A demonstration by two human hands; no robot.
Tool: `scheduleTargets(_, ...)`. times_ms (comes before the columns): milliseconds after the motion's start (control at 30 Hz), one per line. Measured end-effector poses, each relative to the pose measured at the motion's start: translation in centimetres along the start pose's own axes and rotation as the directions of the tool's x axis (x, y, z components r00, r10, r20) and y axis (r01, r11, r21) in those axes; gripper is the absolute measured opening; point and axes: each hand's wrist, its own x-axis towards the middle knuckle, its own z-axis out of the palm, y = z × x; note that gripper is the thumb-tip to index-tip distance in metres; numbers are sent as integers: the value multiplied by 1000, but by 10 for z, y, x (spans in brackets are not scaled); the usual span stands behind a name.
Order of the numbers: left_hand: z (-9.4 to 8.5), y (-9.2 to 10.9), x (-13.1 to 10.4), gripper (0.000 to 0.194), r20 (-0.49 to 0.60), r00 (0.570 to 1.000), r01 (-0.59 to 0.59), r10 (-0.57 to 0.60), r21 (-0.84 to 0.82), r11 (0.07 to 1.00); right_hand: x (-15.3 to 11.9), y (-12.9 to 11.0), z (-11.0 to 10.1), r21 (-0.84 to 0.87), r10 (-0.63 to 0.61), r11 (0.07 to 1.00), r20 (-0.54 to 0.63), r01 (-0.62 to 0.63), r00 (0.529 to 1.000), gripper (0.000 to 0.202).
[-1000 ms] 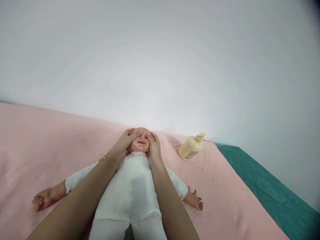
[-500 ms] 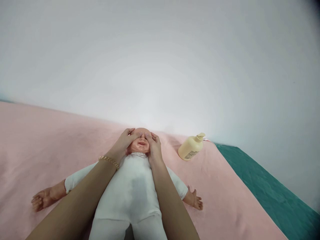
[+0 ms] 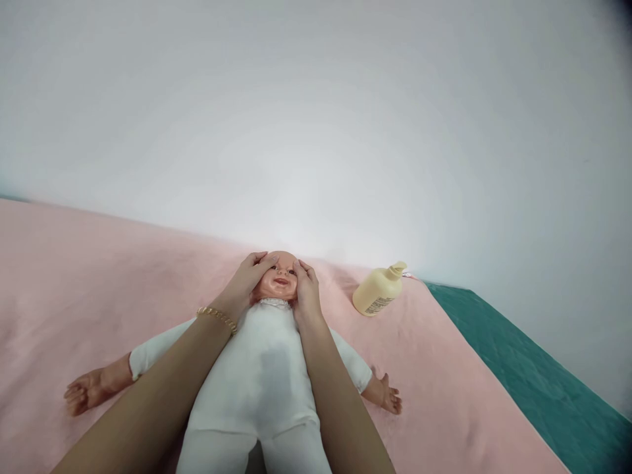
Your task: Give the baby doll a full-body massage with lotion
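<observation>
A baby doll [image 3: 269, 368] with a white cloth body lies on its back, its arms spread. My left hand [image 3: 249, 276], below a gold bracelet [image 3: 217, 318] on the wrist, cups one side of the doll's head [image 3: 281, 284], thumb near the brow. On the other side, my right hand [image 3: 307, 289] is wrapped round the head, its thumb beside the eye. The doll's eyes and smiling mouth show between my thumbs. Some of my fingers are hidden behind the head.
A pale yellow pump bottle [image 3: 378, 291] stands to the right of the doll on a pink cloth [image 3: 434, 388]. Green material [image 3: 533, 368] shows beyond the cloth's right edge. A pale wall [image 3: 316, 131] rises behind.
Both thumbs have slid outward from the middle of the doll's face toward its sides, uncovering the eyes. The hands still hold the head.
</observation>
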Motion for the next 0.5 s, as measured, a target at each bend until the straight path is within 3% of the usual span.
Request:
scheduleTargets(200, 1, 3, -2, 19, 44, 999, 31, -27, -87, 996, 1, 0, 1, 63, 31, 998, -14, -30, 999, 29)
scheduleTargets(300, 0, 4, 0, 14, 9, 999, 45, -44, -111, 993, 1, 0, 0, 118, 71, 991, -18, -68, 997, 30)
scheduleTargets(500, -2, 4, 3, 26, -49, 995, 75, -82, -130, 989, 2, -5, -4, 201, 135, 970, 40, -140, 990, 32)
